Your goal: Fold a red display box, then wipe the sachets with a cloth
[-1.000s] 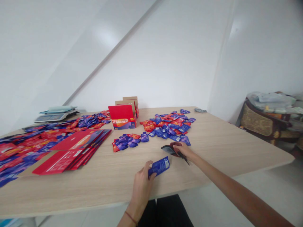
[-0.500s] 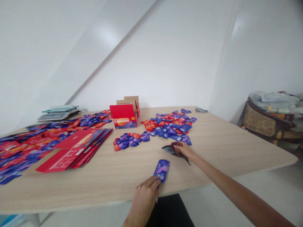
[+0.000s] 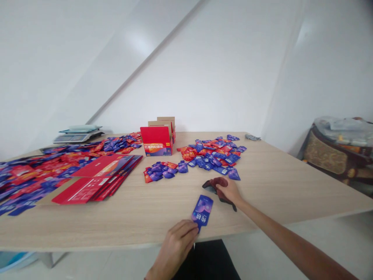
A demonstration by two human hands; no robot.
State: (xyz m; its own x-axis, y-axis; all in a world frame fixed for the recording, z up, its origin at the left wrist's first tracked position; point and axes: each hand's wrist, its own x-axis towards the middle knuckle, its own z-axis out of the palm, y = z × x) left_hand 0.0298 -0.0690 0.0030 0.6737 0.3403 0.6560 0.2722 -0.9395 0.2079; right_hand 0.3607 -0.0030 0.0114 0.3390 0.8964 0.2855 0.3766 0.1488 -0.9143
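My left hand (image 3: 180, 243) is at the near table edge, its closed fingers gripping the narrow lower end of a blue-purple sachet (image 3: 203, 210). The sachet lies flat with its printed face up. To its right, my right hand (image 3: 229, 189) is closed on a dark, thin, curved object (image 3: 219, 182) with brown shiny parts, resembling sunglasses. My fingers cover part of it, so its exact kind is unclear. Beyond that hand lies a pile of red and blue sachets (image 3: 215, 154). A smaller group of sachets (image 3: 163, 170) sits farther left.
Red flattened cartons (image 3: 99, 175) are stacked on the left of the table (image 3: 125, 223). Behind them spreads a large heap of sachets (image 3: 37, 167), with a scale (image 3: 76, 137) beyond. Upright red boxes (image 3: 157, 142) stand at the back. A bag-laden armchair (image 3: 326, 151) is at right.
The view has shifted slightly. My left hand still grips the sachet, whose narrow end now shows more clearly. In my right hand, the dark object has turned a little, with its brown part raised.
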